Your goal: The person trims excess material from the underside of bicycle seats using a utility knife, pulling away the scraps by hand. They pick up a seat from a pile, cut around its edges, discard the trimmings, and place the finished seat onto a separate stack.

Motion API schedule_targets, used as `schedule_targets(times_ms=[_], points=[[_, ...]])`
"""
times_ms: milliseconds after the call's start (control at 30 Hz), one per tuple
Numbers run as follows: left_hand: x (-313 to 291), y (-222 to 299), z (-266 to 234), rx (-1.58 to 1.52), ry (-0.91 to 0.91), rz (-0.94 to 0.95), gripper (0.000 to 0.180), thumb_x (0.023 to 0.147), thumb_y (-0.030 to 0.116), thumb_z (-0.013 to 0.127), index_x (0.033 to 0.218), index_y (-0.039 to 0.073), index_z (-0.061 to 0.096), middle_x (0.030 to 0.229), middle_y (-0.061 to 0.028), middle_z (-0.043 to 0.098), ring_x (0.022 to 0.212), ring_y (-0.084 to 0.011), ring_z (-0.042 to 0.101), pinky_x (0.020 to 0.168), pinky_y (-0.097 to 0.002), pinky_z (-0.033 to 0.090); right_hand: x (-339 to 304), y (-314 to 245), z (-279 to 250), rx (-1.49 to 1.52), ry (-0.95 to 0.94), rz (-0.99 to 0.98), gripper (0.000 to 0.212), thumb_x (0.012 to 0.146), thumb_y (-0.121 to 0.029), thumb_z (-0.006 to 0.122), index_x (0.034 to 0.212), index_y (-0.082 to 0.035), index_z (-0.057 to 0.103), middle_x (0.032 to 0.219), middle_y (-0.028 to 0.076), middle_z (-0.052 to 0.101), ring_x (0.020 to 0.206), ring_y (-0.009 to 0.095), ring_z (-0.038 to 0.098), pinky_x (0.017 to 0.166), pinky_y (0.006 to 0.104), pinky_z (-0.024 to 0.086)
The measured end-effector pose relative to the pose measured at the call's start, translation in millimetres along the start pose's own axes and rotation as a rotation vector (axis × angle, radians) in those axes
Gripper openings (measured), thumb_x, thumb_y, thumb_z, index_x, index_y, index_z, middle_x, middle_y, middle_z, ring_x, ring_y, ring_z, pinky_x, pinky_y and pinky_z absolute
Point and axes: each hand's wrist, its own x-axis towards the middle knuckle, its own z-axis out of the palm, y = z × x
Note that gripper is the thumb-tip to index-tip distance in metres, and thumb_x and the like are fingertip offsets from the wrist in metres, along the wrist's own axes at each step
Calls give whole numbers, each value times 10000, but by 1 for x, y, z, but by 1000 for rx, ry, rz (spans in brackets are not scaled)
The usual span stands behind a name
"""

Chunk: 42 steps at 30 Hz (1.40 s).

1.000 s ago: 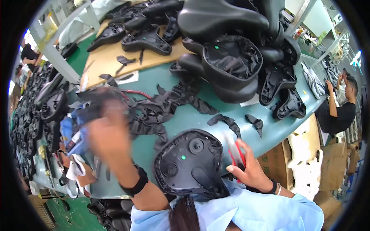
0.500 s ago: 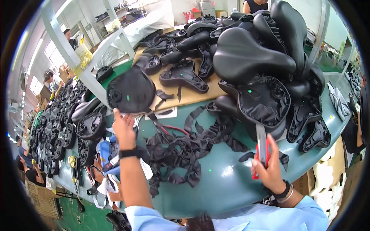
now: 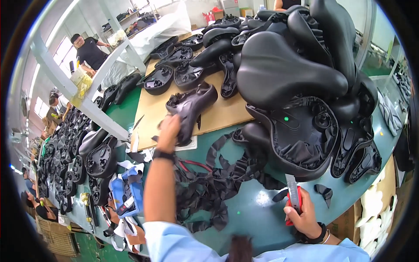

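Note:
At the near edge of a black bicycle saddle (image 3: 194,107), my left hand (image 3: 169,131) is blurred, with its fingers curled against the side. That saddle is tilted over a sheet of brown cardboard (image 3: 146,111), its hollow underside partly showing. My right hand (image 3: 303,214) is closed round a red utility knife (image 3: 293,196), its blade out and pointing away from me. Just beyond the blade lies an upturned saddle (image 3: 301,131) with ruffled cover edges inside. Between my hands spreads a tangle of black offcut strips (image 3: 209,187).
A tall heap of saddles (image 3: 288,70) fills the back right. Red-handled pliers (image 3: 194,164) lie by the offcuts. A blue bin (image 3: 131,192) stands left of my forearm, near a white metal post (image 3: 102,115). Other people (image 3: 91,52) are farther back.
My left hand has moved right, from a saddle showing its underside at the left to one over the cardboard. The right hand with the knife has sunk slightly. The view has shifted.

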Motion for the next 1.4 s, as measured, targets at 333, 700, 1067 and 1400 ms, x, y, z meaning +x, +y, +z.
schedule_targets(times_ms=[333,700,1067,1400], points=[[-128,186,-130,-418,-515,-140,191,754,95,699,940,51,694,889,-66,652,904,-235,565,833,-361,432,10,-12,2,-52,37,-50,355,937,-157,532,1259,-16,479,1063,124,622,828,198,620,759,319,485],[-176,280,-117,-1024,-140,-1375,292,802,233,693,918,8,547,833,-74,607,692,-153,541,656,-296,452,-26,12,-17,-414,-234,-401,387,895,-88,581,1265,-19,491,1079,163,624,894,337,634,772,360,511],[-119,255,-115,-1096,-361,-1176,400,728,269,720,852,-59,528,797,-61,551,669,-101,541,559,-255,456,11,-28,-52,-1150,-540,-914,551,821,-78,497,1335,-272,452,775,101,505,591,241,564,477,364,464],[-165,289,-128,-1109,62,-1432,360,762,213,705,871,-56,491,847,-69,549,732,-110,494,655,-252,439,-103,18,-22,-910,-418,-253,613,834,-71,513,1417,-126,330,703,166,541,533,364,584,480,469,477]])
